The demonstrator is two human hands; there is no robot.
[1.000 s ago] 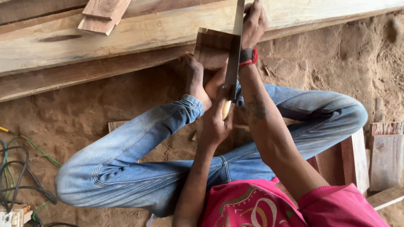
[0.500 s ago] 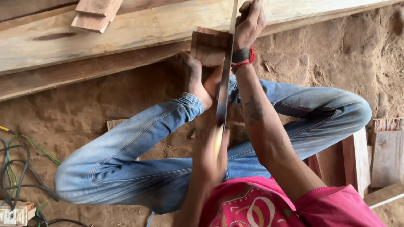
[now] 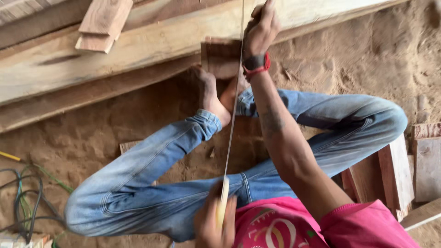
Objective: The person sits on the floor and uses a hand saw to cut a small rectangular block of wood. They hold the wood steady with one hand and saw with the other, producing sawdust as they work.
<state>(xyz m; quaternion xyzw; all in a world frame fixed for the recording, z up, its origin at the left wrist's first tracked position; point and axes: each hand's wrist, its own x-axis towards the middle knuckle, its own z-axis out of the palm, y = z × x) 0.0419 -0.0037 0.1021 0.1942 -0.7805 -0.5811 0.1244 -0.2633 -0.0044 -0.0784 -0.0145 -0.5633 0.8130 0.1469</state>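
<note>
Saw [image 3: 233,115] drawn back, left hand [image 3: 213,222] lower

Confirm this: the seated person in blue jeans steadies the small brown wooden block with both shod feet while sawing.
One slip: the feet are bare, not shod, as the head view shows. They do steady the small brown wooden block, and the thin hand saw blade runs down to it.

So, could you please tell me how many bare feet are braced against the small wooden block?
2: one foot presses the wooden block's left side; the other foot sits just right of it, partly hidden behind the saw blade.
</note>
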